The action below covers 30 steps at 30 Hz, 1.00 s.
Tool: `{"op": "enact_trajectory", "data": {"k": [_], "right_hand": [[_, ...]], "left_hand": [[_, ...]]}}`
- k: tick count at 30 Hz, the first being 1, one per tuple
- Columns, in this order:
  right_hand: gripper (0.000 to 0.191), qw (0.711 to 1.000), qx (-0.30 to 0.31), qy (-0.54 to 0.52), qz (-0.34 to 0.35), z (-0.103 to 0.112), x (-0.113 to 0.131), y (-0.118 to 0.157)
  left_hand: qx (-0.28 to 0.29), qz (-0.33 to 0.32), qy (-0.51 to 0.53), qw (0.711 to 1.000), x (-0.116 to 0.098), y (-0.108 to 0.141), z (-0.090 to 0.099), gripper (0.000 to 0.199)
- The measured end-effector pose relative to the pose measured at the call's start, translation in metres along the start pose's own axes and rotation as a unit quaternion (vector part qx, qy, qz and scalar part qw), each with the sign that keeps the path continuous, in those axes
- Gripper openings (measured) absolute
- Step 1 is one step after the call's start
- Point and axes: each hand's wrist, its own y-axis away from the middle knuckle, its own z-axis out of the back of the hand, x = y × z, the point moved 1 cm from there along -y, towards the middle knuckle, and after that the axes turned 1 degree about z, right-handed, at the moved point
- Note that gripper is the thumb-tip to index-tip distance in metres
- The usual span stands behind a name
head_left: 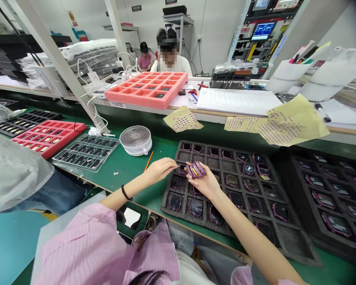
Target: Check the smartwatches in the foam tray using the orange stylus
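A stack of several purple-framed smartwatches (pixel 195 170) sits in my right hand (pixel 208 184), its fingers wrapped round their edges. A bit of yellow shows among them. My left hand (pixel 161 169) is just to the left, fingertips pinched together over the left side of a dark grey foam tray (pixel 296 237). Whatever lies between those fingertips is too small to make out. Purple-framed smartwatches (pixel 195 207) lie in many of the tray's compartments, and a few at the back right have lit screens (pixel 248 169). The right forearm hides part of the tray.
A second dark tray (pixel 317 221) of watches stands on the right. Left of my hands are an orange stick (pixel 148 161), a white fan (pixel 135 140), a clear tray (pixel 89 152) and a red tray (pixel 74 127). A pink tray (pixel 166 101) rests on the shelf. People sit nearby.
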Motion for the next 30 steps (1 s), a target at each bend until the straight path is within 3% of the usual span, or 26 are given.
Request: {"op": "enact_trajectory", "data": {"k": [2, 6, 9, 16, 21, 26, 30], "right_hand": [[0.024, 1.0, 0.013, 0.011, -0.011, 0.0, -0.002, 0.0], [0.017, 0.999, 0.019, 0.027, -0.015, -0.001, -0.006, 0.001], [0.019, 0.999, 0.02, 0.042, -0.012, -0.002, -0.007, 0.002], [0.021, 0.997, 0.045, 0.049, -0.037, -0.005, -0.009, 0.004], [0.022, 0.992, 0.083, 0.074, -0.058, -0.006, -0.011, 0.007], [0.026, 0.983, 0.116, 0.099, -0.106, -0.004, -0.013, 0.01], [0.027, 0.982, 0.106, 0.111, -0.112, 0.0, -0.018, 0.009]], "left_hand": [[-0.006, -0.059, 0.045, 0.997, -0.014, -0.02, 0.004, 0.023], [0.071, -0.107, 0.066, 0.99, -0.027, -0.043, 0.002, 0.031], [0.119, -0.114, 0.059, 0.985, -0.028, -0.048, 0.001, 0.035], [0.146, -0.146, 0.11, 0.972, -0.024, -0.053, 0.005, 0.033], [0.199, -0.109, 0.151, 0.962, -0.017, -0.057, 0.013, 0.034], [0.242, -0.005, 0.251, 0.937, -0.01, -0.06, 0.02, 0.029], [0.272, 0.048, 0.277, 0.92, -0.007, -0.066, 0.017, 0.031]]}}
